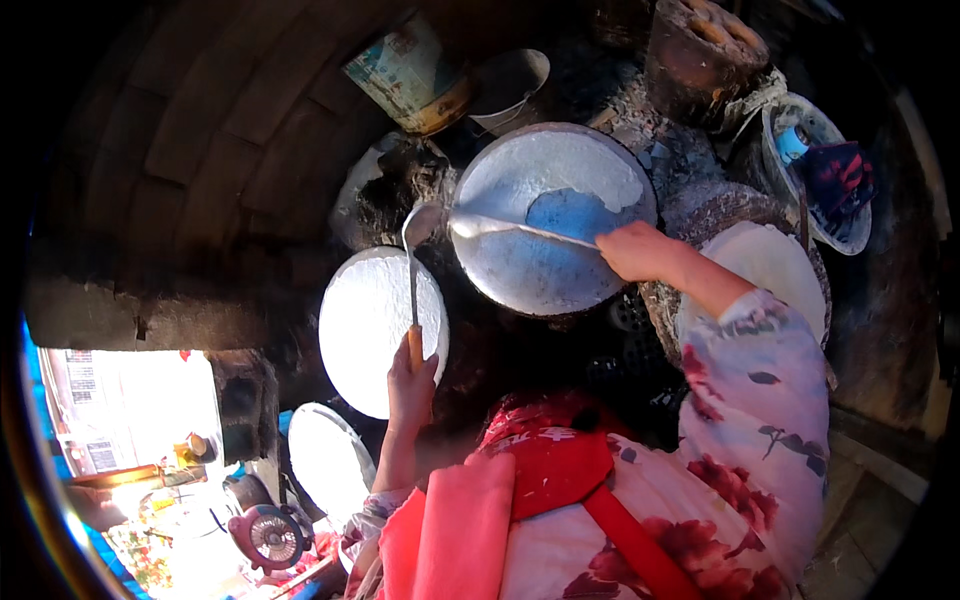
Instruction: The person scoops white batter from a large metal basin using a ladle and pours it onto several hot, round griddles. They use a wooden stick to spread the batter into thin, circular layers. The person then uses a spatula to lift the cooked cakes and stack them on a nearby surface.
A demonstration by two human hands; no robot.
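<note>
We see a long pale tool (490,225) reaching across the large round pan (540,285), its broad, flattened end near the pan's left edge and coated in something white. From there it narrows to a thin, straight stem, and our right hand (637,250) has its fingers wrapped firmly around the other end, above the pan's right side. We cannot tell whether the blade touches the surface below.

The pan itself has a dark rim and a thick, uneven white layer along its upper part, rough at the edge. Its lower part looks thinner and greyer, and a smooth blue-grey patch shows just right of the middle.

Our left hand (410,385) grasps the orange-brown handle of a ladle (427,223), held upright in the view, with a slim metal shaft that curves over into a rounded bowl. We find that bowl just beside the pale tool's tip; whether the two touch, we cannot say.

Behind the ladle's shaft lies a smaller white disc (370,320), bright in the sunlight and slightly grainy toward its border. To the right, partly behind our right forearm, sits another pale round surface (770,260), smooth and cream-coloured.
</note>
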